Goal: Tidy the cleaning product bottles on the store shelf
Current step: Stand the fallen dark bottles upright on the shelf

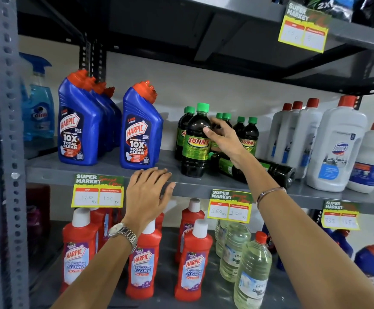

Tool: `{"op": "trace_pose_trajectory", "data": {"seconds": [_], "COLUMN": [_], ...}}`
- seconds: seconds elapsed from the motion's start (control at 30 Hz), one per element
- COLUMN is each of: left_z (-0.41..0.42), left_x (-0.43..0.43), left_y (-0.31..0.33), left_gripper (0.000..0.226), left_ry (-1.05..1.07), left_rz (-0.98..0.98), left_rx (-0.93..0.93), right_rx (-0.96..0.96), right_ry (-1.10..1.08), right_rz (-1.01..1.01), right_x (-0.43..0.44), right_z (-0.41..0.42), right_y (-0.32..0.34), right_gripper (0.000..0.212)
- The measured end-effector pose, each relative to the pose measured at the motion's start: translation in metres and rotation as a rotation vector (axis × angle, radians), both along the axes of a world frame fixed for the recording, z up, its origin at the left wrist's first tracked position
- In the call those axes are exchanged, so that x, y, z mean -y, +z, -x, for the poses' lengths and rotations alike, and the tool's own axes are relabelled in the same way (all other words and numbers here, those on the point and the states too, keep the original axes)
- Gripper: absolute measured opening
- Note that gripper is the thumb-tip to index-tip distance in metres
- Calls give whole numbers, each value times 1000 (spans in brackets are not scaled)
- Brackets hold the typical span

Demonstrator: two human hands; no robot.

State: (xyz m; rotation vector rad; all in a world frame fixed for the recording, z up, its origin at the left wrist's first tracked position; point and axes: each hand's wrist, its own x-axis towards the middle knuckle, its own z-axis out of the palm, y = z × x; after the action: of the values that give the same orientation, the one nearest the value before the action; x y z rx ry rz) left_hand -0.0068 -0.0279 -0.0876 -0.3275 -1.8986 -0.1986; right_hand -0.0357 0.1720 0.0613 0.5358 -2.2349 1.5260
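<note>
Your left hand (149,192) lay flat on the front lip of the grey middle shelf (54,172), fingers spread and holding nothing, just at 6 o'clock from the single blue Harpic bottle (140,128). Your right hand (222,137) reached in among the dark Sunny bottles, thumb touching the shoulder of the front upright Sunny bottle (196,141) and the fingers loosely curled behind it; whether they closed on a bottle further back could not be told. That front bottle stood upright near the shelf edge, at 9 o'clock from your right wrist. A toppled Sunny bottle (275,170) lay on its side at 4 o'clock from your right hand, under your forearm. More green-capped bottles stood behind. A row of blue Harpic bottles (81,121) stood at 9 o'clock, white bottles (335,143) at 3 o'clock, and red Harpic bottles (192,259) on the lower shelf.
</note>
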Motion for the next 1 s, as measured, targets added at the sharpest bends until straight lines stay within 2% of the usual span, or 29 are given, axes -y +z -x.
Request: {"op": "trace_pose_trajectory", "data": {"seconds": [0.3,0.4,0.43,0.5,0.57,0.67,0.8,1.0], "left_z": [-3,-5,-5,-4,-1,4,3,0], "left_x": [-43,-61,-69,-85,-95,-98,-98,-99], "left_y": [-5,4,8,14,15,10,8,10], "left_gripper": [31,32,32,33,35,37,37,35], "left_ry": [-35,-89,-117,-159,-154,-91,-84,-108], "left_rz": [-8,3,28,99,154,174,173,136], "left_rx": [-136,-174,-163,-101,-24,26,8,10], "right_rx": [24,-34,-66,-92,2,84,51,-111], "right_ry": [71,-26,-110,-326,-419,-433,-519,-530], "right_rz": [-66,-100,-161,-495,-808,-956,-1008,-848], "right_x": [-11,-24,-32,-54,-71,-76,-73,-81], "right_z": [3,5,7,14,19,23,26,28], "right_y": [-1,-2,-3,-5,-9,-15,-22,-34], "right_gripper": [52,60,64,71,77,79,74,56]}}
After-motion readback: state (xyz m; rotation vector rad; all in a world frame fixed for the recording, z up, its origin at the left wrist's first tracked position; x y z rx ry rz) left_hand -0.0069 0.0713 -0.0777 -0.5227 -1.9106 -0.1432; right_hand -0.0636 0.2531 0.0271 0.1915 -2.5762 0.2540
